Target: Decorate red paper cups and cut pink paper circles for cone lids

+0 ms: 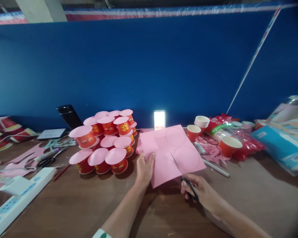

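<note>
My left hand (pixel 145 167) grips the lower left edge of a pink paper sheet (pixel 161 162), its thumb on top. Circles are drawn in outline on the sheet's right half. In my right hand (pixel 195 186) is a pair of scissors (pixel 188 188) with black handles. Their blades lie across the paper, pointing up and left beside the lower drawn circle. Left of the sheet, red paper cups (pixel 119 167) stand upside down in stacked rows, capped with pink paper discs (pixel 115 156).
A lit phone (pixel 159 119) leans at the back against the blue partition (pixel 149 66). Right of the sheet are pink scraps (pixel 212 150), a loose cup (pixel 229 147) and a red bag of cups (pixel 221 124). At left lie a white power strip (pixel 22 195) and a black bottle (pixel 69 116).
</note>
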Tool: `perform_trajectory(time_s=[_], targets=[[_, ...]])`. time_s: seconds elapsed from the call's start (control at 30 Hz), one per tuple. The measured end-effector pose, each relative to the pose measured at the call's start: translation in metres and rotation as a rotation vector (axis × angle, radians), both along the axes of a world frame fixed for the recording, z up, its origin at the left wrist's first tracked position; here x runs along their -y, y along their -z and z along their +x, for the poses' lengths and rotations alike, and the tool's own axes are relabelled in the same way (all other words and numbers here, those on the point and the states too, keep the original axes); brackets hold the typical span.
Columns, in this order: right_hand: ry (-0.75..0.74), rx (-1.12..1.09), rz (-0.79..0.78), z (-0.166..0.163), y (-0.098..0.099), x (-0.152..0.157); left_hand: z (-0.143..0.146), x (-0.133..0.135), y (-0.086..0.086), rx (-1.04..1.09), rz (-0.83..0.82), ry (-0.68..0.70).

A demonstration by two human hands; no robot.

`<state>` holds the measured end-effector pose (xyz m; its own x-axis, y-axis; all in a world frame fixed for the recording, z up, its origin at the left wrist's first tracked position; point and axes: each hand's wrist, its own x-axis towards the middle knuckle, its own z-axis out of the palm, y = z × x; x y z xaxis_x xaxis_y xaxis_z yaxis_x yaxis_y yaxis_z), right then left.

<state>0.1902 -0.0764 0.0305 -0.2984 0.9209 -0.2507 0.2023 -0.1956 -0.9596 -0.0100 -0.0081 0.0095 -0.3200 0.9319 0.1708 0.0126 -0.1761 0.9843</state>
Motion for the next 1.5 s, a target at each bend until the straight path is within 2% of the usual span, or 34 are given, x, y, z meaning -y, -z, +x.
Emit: perform_trajectory(time_s=[0.23,0.5,0.67,0.77,0.87,1.0,1.1,1.2,1.27,1.5], targets=[[0.007,0.003,0.031,0.002,0.013,-0.004,0.001,0.001,-0.002,-0.02,-0.011,0.002],[0.062,0.006,0.02,0.001,0.019,-0.002,0.001,0.001,-0.001,0.018,-0.016,-0.013],[0.068,0.034,0.012,-0.001,0.015,-0.002,0.002,0.0,0.002,0.047,-0.035,0.001],[0.011,0.012,-0.046,-0.001,0.009,0.001,0.001,-0.001,0.003,0.058,-0.057,0.004],[-0.064,0.015,-0.132,0.012,0.008,0.007,-0.001,-0.002,0.001,0.073,-0.071,-0.014],[-0.144,0.038,-0.293,0.046,0.007,0.014,-0.004,-0.003,0.0,0.081,-0.063,-0.033],[-0.12,0.003,-0.261,0.061,-0.006,0.014,-0.003,-0.003,0.001,0.048,-0.057,-0.052],[-0.005,-0.007,-0.128,0.056,-0.021,0.01,-0.002,-0.002,0.003,0.012,-0.052,-0.054],[-0.002,-0.02,-0.117,0.045,-0.024,0.004,-0.002,-0.002,0.004,-0.015,-0.041,-0.052],[-0.125,-0.046,-0.157,0.019,-0.01,-0.01,-0.001,0.003,-0.004,-0.07,-0.021,-0.062]])
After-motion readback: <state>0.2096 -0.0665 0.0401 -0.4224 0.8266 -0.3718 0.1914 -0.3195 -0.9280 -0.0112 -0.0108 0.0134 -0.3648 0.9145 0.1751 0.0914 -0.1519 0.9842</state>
